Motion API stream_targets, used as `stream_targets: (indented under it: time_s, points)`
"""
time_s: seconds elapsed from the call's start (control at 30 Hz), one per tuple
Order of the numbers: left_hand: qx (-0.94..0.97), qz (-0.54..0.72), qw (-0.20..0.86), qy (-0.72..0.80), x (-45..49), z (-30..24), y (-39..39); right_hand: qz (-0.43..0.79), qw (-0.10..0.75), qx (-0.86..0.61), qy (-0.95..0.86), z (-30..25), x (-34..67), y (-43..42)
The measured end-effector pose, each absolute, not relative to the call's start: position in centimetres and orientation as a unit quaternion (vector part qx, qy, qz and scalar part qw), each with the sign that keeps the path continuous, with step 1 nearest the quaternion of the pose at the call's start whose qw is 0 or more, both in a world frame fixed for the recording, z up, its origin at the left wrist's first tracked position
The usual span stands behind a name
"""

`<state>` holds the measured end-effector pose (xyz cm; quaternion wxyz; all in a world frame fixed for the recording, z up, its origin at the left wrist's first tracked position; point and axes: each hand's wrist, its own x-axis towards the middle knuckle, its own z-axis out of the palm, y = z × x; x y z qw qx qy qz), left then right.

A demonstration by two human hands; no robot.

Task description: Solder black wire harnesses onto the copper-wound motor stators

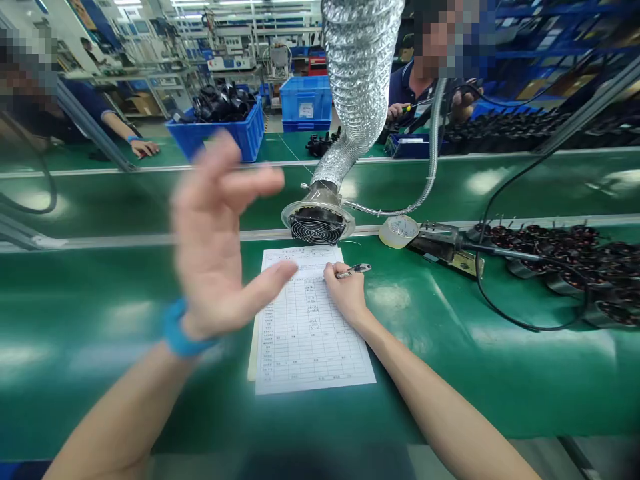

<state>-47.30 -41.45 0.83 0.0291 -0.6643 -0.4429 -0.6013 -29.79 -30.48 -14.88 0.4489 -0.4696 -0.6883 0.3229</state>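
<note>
Head view: form [310,348] flat on the worktop [425,407], top edge near the fan [316,229], part filled by the look of it. Handwritten entries sit in one middle column, upper half; too small to read. Most other cells, lower rows included, look blank, so I'd call it partway, plenty left if every row counts. Right hand [346,293] pinches the pen [355,270] at the form's upper right edge; tip hidden, can't tell if it's marking. Left hand [210,247] blurred, raised, thumb and fingers spread, nothing in it.
</note>
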Motion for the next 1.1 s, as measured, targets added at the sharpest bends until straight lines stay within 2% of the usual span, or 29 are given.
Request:
stream_targets:
  time_s: [0.2, 0.3, 0.4, 1.1]
  points:
    - [-0.723, -0.386, -0.019, -0.572, -51.1, -11.3, -36.3, 0.338, 0.439, -0.458, -0.695, -14.3, -29.6, -31.2]
    - [-0.765, -0.282, -0.059, -0.575, -52.2, -13.9, -35.6, 0.345, 0.426, -0.454, -0.702, -14.9, -29.8, -31.3]
    - [-0.774, -0.244, -0.079, -0.579, -52.3, -14.1, -35.6, 0.344, 0.419, -0.456, -0.706, -15.3, -29.9, -31.2]
    - [-0.767, -0.23, -0.085, -0.593, -51.9, -13.8, -35.5, 0.298, 0.389, -0.441, -0.752, -15.3, -29.7, -31.4]
